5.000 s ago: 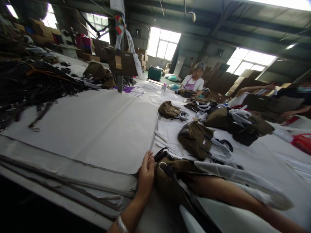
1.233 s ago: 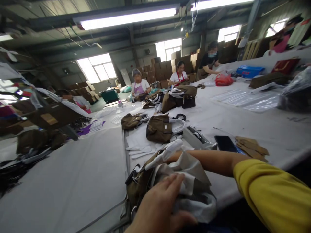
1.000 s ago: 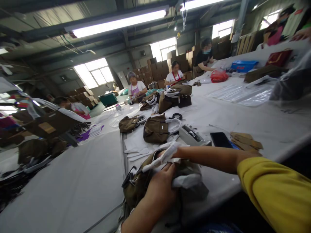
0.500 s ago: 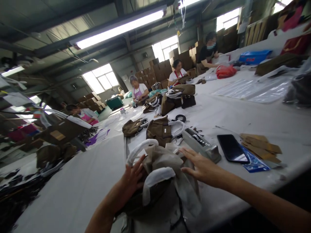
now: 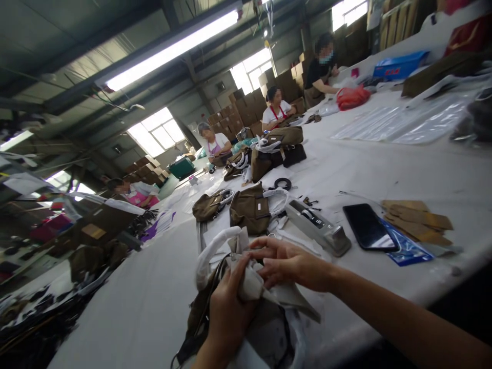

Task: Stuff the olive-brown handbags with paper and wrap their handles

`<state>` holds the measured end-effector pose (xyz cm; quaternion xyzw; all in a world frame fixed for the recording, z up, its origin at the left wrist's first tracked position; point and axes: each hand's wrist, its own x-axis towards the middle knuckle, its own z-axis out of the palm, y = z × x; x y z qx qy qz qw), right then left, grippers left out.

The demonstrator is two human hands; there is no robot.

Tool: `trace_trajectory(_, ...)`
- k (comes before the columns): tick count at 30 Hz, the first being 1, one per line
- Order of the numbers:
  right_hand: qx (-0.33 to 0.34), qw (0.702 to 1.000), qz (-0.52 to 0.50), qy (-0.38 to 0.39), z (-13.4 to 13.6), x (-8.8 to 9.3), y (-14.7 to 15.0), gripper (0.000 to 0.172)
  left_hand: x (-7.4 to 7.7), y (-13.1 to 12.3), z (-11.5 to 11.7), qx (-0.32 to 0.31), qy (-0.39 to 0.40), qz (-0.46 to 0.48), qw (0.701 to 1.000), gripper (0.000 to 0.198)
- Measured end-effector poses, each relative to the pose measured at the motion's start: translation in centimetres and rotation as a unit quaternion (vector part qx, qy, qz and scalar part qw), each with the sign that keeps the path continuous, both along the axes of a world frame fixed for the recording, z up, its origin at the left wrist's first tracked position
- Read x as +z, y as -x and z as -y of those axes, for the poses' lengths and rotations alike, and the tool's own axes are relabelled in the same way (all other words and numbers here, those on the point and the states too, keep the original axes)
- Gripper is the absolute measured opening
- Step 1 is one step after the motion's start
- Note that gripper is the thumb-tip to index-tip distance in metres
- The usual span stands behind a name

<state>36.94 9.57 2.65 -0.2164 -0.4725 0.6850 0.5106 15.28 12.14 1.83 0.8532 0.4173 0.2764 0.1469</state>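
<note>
An olive-brown handbag [image 5: 205,302] lies in front of me at the near edge of the table, its handle [image 5: 215,251] wrapped in white padding. Pale, crumpled tissue paper [image 5: 251,282] bulges out of its top. My left hand [image 5: 232,302] closes round the paper from the left, thumb and fingers bent. From the right, my right hand [image 5: 290,264] pinches the same paper with its fingertips, close to the left fingers. Part of the bag's body is hidden behind my left hand and forearm.
Beyond the bag lie more brown handbags [image 5: 251,210], a grey tape dispenser [image 5: 317,225] and a black tape roll [image 5: 283,183]. A phone [image 5: 367,225] and brown card strips [image 5: 418,220] are at the right. Several co-workers [image 5: 217,143] sit or stand along the table's far side.
Both hands were spread apart at the two sides of the paper. They have come together over the bag and closed on the paper, which is now bunched smaller. One wrapped handle has dropped towards me.
</note>
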Motion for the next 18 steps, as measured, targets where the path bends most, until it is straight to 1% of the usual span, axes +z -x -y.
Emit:
trace_trajectory(1, -0.061, 0.994, 0.088, -0.036, -0.4, -0.6, -0.6, 0.037, 0.4, 0.4, -0.3, 0.009, 0.011, 0.015, 1.0, 0.064)
trace_trajectory(2, -0.133, 0.97, 0.187, -0.075, -0.9, -1.2, -1.1, 0.034, 0.8, 0.8, -0.6, 0.022, 0.022, 0.03, 0.999, 0.063)
trace_trajectory(3, -0.196, 0.934, 0.278, -0.113, -1.4, -2.0, -1.5, 0.035, 1.3, 1.2, -0.8, 0.037, 0.032, 0.045, 0.998, 0.063)
trace_trajectory(4, -0.233, 0.895, 0.351, -0.15, -2.0, -2.7, -1.7, 0.037, 1.8, 1.5, -1.1, 0.048, 0.041, 0.056, 0.996, 0.063)
trace_trajectory(5, -0.238, 0.866, 0.4, -0.184, -2.5, -3.4, -1.7, 0.035, 2.2, 1.8, -1.3, 0.053, 0.049, 0.06, 0.996, 0.062)
trace_trajectory(6, -0.217, 0.851, 0.427, -0.216, -2.9, -4.1, -1.5, 0.031, 2.5, 2.1, -1.4, 0.049, 0.057, 0.058, 0.995, 0.062)
trace_trajectory(7, -0.184, 0.843, 0.443, -0.245, -3.3, -4.6, -1.2, 0.03, 2.7, 2.2, -1.5, 0.04, 0.064, 0.049, 0.996, 0.063)
trace_trajectory(9, -0.126, 0.814, 0.484, -0.296, -3.9, -5.2, -0.5, 0.036, 3.0, 2.4, -1.5, 0.013, 0.066, 0.02, 0.998, 0.065)
trace_trajectory(11, -0.096, 0.786, 0.52, -0.32, -4.1, -4.9, 0.0, 0.035, 3.2, 2.4, -1.5, -0.016, 0.062, -0.012, 0.998, 0.07)
trace_trajectory(13, -0.083, 0.767, 0.542, -0.334, -4.0, -4.0, 0.0, 0.034, 3.5, 2.4, -1.5, -0.049, 0.062, -0.043, 0.996, 0.073)
trace_trajectory(15, -0.082, 0.76, 0.537, -0.357, -3.3, -2.9, -0.3, 0.037, 4.3, 2.5, -1.7, -0.078, 0.069, -0.085, 0.991, 0.076)
trace_trajectory(16, -0.088, 0.764, 0.518, -0.374, -2.9, -2.3, -0.5, 0.037, 4.9, 2.6, -1.7, -0.092, 0.069, -0.111, 0.987, 0.077)
trace_trajectory(18, -0.112, 0.785, 0.457, -0.403, -1.7, -1.2, -0.7, 0.037, 6.5, 2.6, -1.6, -0.121, 0.065, -0.162, 0.977, 0.079)
